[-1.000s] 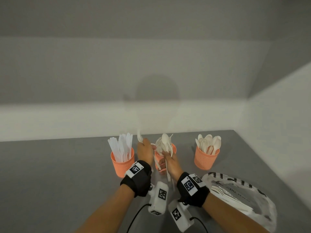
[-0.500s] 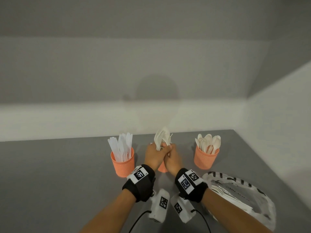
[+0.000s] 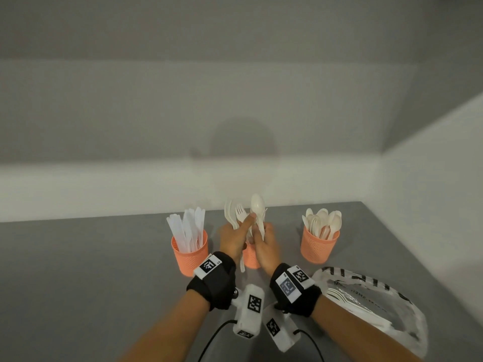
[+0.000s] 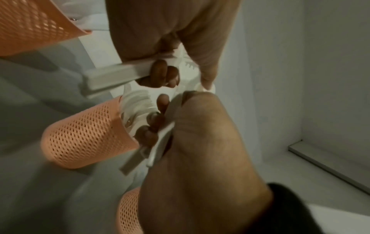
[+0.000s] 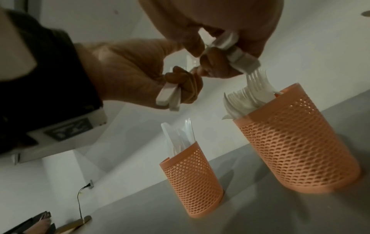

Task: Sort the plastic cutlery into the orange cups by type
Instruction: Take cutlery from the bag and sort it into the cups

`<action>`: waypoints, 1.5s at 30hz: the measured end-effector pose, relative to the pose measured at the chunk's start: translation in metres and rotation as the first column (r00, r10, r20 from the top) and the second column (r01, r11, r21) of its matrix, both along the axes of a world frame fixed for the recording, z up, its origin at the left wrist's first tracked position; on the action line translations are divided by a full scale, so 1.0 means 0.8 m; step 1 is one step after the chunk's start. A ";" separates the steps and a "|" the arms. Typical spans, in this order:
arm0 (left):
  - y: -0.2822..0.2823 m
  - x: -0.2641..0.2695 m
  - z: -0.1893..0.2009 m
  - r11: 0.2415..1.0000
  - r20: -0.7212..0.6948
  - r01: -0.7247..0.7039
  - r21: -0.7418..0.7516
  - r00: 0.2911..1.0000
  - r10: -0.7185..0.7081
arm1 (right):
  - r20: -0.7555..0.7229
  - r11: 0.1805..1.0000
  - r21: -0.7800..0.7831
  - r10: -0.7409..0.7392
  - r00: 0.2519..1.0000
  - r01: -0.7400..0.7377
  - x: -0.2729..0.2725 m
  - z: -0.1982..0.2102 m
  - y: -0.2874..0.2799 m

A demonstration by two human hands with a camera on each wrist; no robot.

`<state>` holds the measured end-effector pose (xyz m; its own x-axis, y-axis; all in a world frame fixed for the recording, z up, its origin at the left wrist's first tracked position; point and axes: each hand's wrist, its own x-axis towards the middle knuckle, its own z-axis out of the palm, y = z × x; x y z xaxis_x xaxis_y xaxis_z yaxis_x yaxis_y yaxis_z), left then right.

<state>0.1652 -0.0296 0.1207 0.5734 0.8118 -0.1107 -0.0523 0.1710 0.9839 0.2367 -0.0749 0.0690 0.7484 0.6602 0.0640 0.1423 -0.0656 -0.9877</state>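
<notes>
Three orange mesh cups stand in a row on the grey table (image 3: pixel 78 283). The left cup (image 3: pixel 189 253) (image 5: pixel 192 182) holds knives. Forks fill the middle cup (image 3: pixel 251 258) (image 5: pixel 296 142), which my hands mostly hide in the head view. The right cup (image 3: pixel 319 246) holds spoons. Both hands meet just above the middle cup. My left hand (image 3: pixel 234 237) (image 5: pixel 136 74) grips a bundle of white forks (image 3: pixel 233 215). My right hand (image 3: pixel 266 246) (image 5: pixel 230 31) grips white handles, with a spoon (image 3: pixel 258 206) standing up from it. My left thumb touches that spoon's neck.
A clear plastic bag (image 3: pixel 366 304) with more white cutlery lies on the table at the right, beside my right forearm. White walls close the table at the back and the right.
My hands came together over the middle cup and rose a little. The bundle has split: forks stay in my left hand, and a spoon now stands higher in my right.
</notes>
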 end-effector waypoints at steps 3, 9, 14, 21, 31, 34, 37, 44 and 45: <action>0.001 0.007 -0.008 0.999 -0.036 -0.047 -0.016 0.998 0.047 | -0.009 0.999 0.011 0.038 0.999 -0.038 -0.005 0.000 -0.001; 0.015 0.001 -0.003 0.976 -0.032 -0.183 -0.119 0.983 0.181 | -0.124 0.999 -0.044 0.002 0.992 -0.007 0.016 0.002 -0.013; 0.018 -0.005 0.003 0.999 -0.046 -0.037 0.004 0.998 0.038 | -0.179 0.994 -0.023 0.103 0.979 -0.109 0.018 0.018 -0.023; 0.015 0.004 0.002 0.981 -0.187 -0.041 0.190 0.979 0.077 | -0.207 0.966 0.038 0.258 0.944 -0.256 0.001 0.036 -0.031; 0.019 0.006 0.000 0.964 -0.136 -0.059 0.257 0.986 0.097 | 0.327 0.932 -0.315 0.282 0.902 -0.177 0.003 0.023 -0.040; 0.023 0.011 -0.005 0.934 -0.212 -0.035 0.355 0.970 0.117 | 0.339 0.939 -0.302 0.265 0.902 -0.163 0.008 0.031 -0.044; 0.014 0.023 -0.005 0.897 -0.176 -0.010 0.441 0.979 0.098 | 0.260 0.953 -0.224 0.259 0.930 -0.203 0.018 0.052 -0.042; 0.000 0.050 0.019 0.958 -0.029 0.187 0.219 0.982 -0.186 | 0.162 0.987 -0.103 0.140 0.977 -0.124 0.055 0.091 -0.052; 0.005 0.051 0.022 0.968 -0.005 0.163 0.189 0.986 -0.165 | 0.126 0.995 -0.065 0.087 0.988 -0.080 0.066 0.094 -0.056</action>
